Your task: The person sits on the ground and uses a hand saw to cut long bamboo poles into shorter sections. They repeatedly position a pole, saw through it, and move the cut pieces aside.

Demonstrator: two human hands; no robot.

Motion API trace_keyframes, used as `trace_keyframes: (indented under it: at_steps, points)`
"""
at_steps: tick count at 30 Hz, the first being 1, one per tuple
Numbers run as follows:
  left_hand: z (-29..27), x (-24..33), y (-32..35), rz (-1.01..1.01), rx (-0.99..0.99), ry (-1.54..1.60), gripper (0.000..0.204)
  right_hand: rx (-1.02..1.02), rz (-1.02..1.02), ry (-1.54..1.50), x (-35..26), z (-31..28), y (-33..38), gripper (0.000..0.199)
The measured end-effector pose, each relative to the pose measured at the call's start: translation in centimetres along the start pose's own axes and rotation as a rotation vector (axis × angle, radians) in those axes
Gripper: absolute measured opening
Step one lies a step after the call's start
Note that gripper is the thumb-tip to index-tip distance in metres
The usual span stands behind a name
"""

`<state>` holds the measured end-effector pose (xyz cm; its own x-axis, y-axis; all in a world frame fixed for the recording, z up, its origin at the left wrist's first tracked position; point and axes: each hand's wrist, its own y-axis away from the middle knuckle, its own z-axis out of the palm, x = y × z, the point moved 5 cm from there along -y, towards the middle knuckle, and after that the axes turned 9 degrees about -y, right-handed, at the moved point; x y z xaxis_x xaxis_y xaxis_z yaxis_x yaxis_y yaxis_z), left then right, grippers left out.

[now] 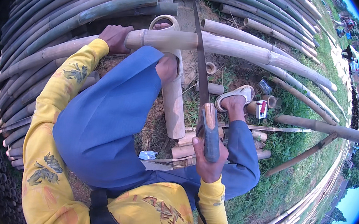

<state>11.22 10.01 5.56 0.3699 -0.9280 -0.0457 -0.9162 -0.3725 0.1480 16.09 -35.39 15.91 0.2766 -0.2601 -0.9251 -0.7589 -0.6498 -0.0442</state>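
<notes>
A long bamboo pole (247, 50) lies crosswise in front of me, over my left foot and a short piece of bamboo (173, 107). My left hand (115, 39) is wrapped over this pole, left of my raised knee. In my right hand (210, 157) is the dark handle of a handsaw (202, 66). Its long blade points away from me and crosses the pole at a pale joint. Whether the teeth are cutting into the bamboo cannot be made out.
Stacked bamboo poles (68, 8) fill the left, with more poles (268, 16) at the far right. Cut bamboo pieces (184, 152), a red-and-white packet (261, 109) and a clear cup (264, 86) lie near my right foot (235, 101). A propped pole (322, 127) stands at the right.
</notes>
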Motion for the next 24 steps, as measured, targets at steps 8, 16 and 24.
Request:
trace_keyframes:
  at_steps: [8, 16, 24]
  points:
    - [-0.4, 0.7, -0.1, 0.066, 0.190, 0.050, 0.056, 0.034, 0.013, -0.057, 0.5, -0.1, -2.5, 0.012]
    - [0.9, 0.2, 0.7, 0.003, 0.071, 0.026, 0.059, 0.053, 0.000, 0.020, 0.2, -1.8, 4.8, 0.032]
    - [-0.1, 0.6, -0.8, 0.069, 0.129, 0.063, 0.060, 0.077, 0.023, -0.216, 2.6, 2.6, -8.4, 0.015]
